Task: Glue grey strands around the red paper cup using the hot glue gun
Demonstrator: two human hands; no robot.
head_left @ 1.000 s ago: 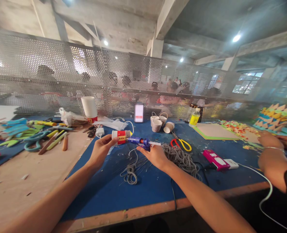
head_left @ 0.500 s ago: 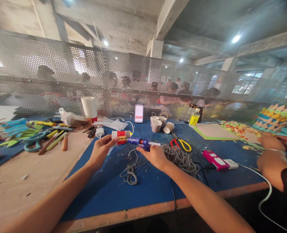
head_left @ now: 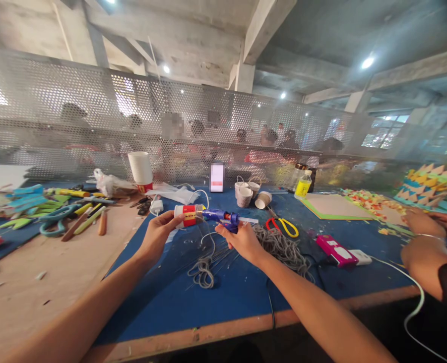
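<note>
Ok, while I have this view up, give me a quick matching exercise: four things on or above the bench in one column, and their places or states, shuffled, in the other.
1. Red-and-white cup
2. Blue glue gun
3. Scissors
4. Bottle

A. Lying next to the heap of grey cord
B. Held in the right hand
C. Standing upright, with a yellow label
D. Held in the left hand

Pairs: 1-D, 2-B, 3-A, 4-C.

Along the back edge of the tabletop (head_left: 155,307), a phone (head_left: 217,178) stands upright and a yellow-labelled bottle (head_left: 302,186) stands farther right. Blue scissors (head_left: 58,214) lie toward the left edge; a pink box (head_left: 335,250) lies nearer the front edge.
</note>
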